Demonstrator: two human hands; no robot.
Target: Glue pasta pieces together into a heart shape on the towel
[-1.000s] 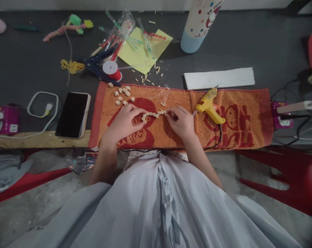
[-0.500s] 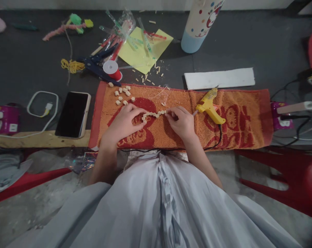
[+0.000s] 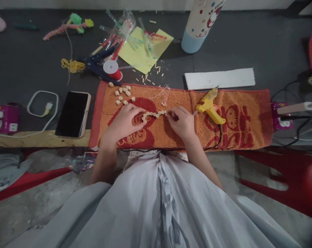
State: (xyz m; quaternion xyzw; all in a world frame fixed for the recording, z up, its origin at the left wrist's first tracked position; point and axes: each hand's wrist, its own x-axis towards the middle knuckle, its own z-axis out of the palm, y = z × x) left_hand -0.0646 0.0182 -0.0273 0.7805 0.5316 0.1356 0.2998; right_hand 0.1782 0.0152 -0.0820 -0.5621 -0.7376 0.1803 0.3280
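A wavy chain of small pale wooden pieces (image 3: 156, 114) stretches between my hands above the orange towel (image 3: 181, 137). Its left end curls down by the fingertips of my left hand (image 3: 128, 120), whose thumb and fingers close on it. The right end is pinched in the fingertips of my right hand (image 3: 180, 120). Several loose clusters of the same pale pieces (image 3: 126, 90) lie on the towel's upper left. Just right of my right hand rests a yellow glue gun (image 3: 210, 106), its nozzle pointing up and back and its cord running toward the front edge.
Behind the towel are a white strip (image 3: 220, 79), a tall bottle (image 3: 194, 34), yellow paper (image 3: 135, 55) with scattered bits, a red thread spool (image 3: 113, 70) and dark blue pliers (image 3: 96, 63). A phone (image 3: 72, 115) and a white cable (image 3: 56, 103) lie at left.
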